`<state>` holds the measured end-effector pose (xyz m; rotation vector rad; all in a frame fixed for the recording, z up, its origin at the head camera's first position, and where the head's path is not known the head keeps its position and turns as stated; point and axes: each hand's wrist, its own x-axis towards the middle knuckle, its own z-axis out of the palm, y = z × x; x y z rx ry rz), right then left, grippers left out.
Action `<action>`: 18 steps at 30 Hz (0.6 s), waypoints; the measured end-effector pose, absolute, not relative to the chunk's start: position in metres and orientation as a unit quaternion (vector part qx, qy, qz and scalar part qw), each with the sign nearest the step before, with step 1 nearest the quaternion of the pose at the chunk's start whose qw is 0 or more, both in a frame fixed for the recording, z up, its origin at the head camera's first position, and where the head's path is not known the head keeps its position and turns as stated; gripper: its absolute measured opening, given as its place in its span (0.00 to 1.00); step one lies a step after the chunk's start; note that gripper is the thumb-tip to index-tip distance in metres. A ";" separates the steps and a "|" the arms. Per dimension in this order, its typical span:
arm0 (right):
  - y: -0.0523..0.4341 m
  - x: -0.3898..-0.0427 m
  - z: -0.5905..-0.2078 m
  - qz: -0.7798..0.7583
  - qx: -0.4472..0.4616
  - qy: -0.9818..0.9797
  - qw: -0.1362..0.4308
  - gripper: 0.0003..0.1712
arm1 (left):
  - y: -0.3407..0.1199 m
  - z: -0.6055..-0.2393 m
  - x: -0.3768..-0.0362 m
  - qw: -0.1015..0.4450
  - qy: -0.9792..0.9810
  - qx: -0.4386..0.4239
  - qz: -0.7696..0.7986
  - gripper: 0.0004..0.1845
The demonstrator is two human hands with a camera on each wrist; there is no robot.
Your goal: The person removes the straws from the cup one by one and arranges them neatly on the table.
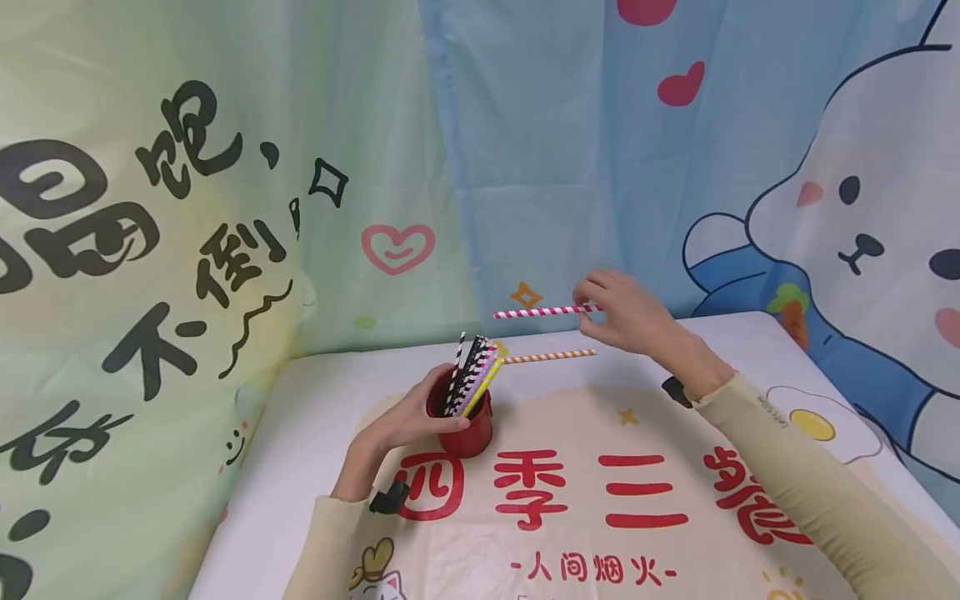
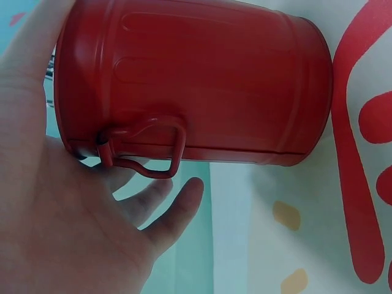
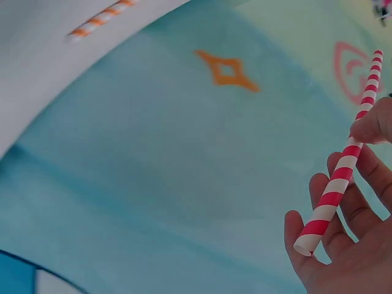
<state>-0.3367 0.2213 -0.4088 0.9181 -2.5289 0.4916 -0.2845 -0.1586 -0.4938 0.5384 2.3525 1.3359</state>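
Note:
My right hand pinches a pink-red and white striped paper straw between thumb and fingers, raised above the far part of the table. In the right wrist view the striped straw slants across the fingers, its near end by the little finger. My left hand grips a small red metal bucket around its rim. A wire handle hangs on the bucket's side in the left wrist view. Several paper straws, black, white, purple and yellow among them, lean inside the bucket.
An orange and white striped straw lies on the table behind the bucket, one end hidden by the straws in it. A printed cloth with red characters covers the table. Printed curtains hang along the table's back and left sides.

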 end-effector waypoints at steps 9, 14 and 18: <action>0.240 -0.351 -0.453 0.138 0.297 -0.933 0.150 0.08 | -0.159 -0.494 -0.284 0.193 0.838 0.186 0.476 0.51; 0.225 -0.347 -0.478 0.129 0.311 -0.935 0.115 0.09 | -0.159 -0.494 -0.285 0.191 0.839 0.186 0.475 0.52; 0.210 -0.347 -0.499 0.117 0.303 -0.942 0.083 0.11 | -0.159 -0.493 -0.285 0.192 0.841 0.181 0.473 0.52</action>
